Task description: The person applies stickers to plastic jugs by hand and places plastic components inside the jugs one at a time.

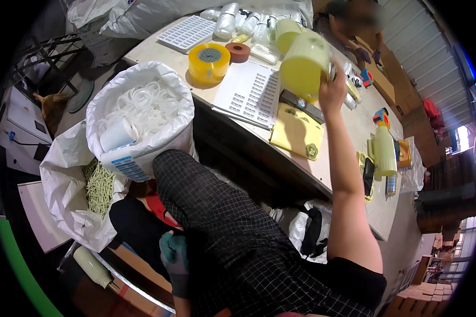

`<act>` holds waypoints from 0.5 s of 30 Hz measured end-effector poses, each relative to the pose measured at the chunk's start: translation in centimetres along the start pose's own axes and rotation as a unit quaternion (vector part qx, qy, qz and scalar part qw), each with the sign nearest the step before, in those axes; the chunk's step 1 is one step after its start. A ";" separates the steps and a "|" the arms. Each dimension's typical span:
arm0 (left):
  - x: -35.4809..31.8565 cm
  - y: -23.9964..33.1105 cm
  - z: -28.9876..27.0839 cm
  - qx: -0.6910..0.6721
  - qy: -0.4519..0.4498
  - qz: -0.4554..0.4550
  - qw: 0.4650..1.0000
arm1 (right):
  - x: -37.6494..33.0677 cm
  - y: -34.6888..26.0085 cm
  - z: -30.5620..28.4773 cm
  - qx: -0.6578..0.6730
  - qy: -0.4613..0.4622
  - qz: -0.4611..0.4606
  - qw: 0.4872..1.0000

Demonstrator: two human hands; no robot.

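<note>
My right hand point(331, 90) is raised over the table and grips a big roll of yellow bags or film point(304, 63), tilted on its side. My left hand point(174, 253), in a teal glove, hangs low beside my checked trouser leg point(217, 222) and holds nothing that I can see. Under the roll lie a flat yellow pouch point(297, 132) and a sheet of printed labels point(248, 92).
A white sack of white plastic rings point(143, 105) stands by my knee, with a sack of pale green sticks point(98, 187) beneath. Tape rolls point(209, 62), a yellow spray bottle point(384, 150) and clear packets point(248, 24) sit on the table point(354, 127). Another person point(354, 26) works at the far end.
</note>
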State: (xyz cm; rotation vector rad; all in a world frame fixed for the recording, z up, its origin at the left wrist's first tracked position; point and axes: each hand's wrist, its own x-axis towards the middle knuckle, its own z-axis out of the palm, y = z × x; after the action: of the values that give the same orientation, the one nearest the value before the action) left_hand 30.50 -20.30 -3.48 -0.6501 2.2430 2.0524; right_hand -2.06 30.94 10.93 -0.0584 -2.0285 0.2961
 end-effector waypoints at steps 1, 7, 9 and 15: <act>0.2 0.1 0.5 0.006 -0.007 0.012 1.000 | 1.8 1.1 0.4 -0.021 0.029 -0.003 0.999; 1.2 1.9 1.1 -0.035 -0.009 0.065 0.997 | -5.2 -4.6 6.0 0.047 -0.212 0.089 0.972; 0.4 2.7 0.3 -0.056 0.006 0.062 0.996 | -9.9 -4.0 7.9 0.019 -0.286 0.068 0.956; 2.0 0.7 -6.7 0.060 0.215 0.173 0.959 | -14.3 -7.8 5.3 0.033 -0.266 -0.102 0.958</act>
State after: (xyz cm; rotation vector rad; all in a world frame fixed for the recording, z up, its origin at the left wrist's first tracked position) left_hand 30.12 -27.22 -2.58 -0.8099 2.8840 2.0495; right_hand 0.49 20.04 -1.96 0.3024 -2.5310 0.2661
